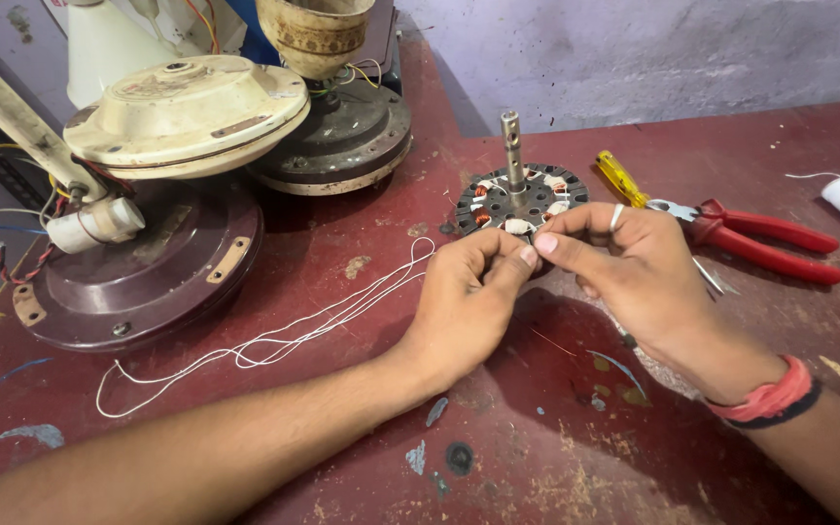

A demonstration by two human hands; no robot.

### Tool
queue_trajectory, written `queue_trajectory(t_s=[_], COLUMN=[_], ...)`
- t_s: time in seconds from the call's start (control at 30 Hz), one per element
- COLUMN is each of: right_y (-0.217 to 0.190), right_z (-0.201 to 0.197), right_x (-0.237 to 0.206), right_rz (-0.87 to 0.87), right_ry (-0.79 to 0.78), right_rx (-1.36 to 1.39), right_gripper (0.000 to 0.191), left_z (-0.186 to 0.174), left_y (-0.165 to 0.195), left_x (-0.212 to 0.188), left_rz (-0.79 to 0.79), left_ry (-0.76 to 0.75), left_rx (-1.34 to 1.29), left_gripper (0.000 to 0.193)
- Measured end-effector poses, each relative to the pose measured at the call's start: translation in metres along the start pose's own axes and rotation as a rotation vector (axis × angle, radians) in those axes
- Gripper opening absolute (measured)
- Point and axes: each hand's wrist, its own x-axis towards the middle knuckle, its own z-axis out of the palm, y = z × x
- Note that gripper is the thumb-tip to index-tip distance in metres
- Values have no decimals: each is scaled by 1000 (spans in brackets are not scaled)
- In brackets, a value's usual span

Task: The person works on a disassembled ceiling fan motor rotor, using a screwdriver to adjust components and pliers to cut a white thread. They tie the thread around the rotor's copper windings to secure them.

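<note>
Pinched shut, left hand (469, 292) and right hand (634, 267) each grip white thread (323, 321) beside the stator (522, 199).

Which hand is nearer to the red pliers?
Right. The right hand lies just beside the red pliers; the left hand is farther, on the other side of the stator.

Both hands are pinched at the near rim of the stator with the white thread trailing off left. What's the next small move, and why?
Probably draw the white thread taut. Left hand and right hand meet fingertip to fingertip at the near edge of the stator, while the thread lies slack in loose loops across the table, so slack likely needs taking up first.
</note>
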Motion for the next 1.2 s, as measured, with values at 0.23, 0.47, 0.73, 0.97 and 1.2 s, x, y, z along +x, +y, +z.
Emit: queue_trajectory(t_s=[0.23,0.47,0.73,0.97,1.2], right_y=[-1,-3,-5,-3,5], right_z=[4,-19,-23,-2,-1], right_x=[-5,0,9,0,-1], right_rz=[-103,-344,-69,241,129], right_ry=[123,260,141,-19,23], right_rx=[-252,-474,-1,298,181], right_gripper=[16,12,15,15,14], left_z=[-1,0,0,-3,0], left_y=[-4,0,0,-3,-8], left_x=[3,2,4,3,4], left_rz=[-56,-140,-97,-74,-66], left_ry=[-13,1,50,-74,-93], left_rx=[-39,-7,-14,-267,-223], left_gripper=[19,21,24,26,25])
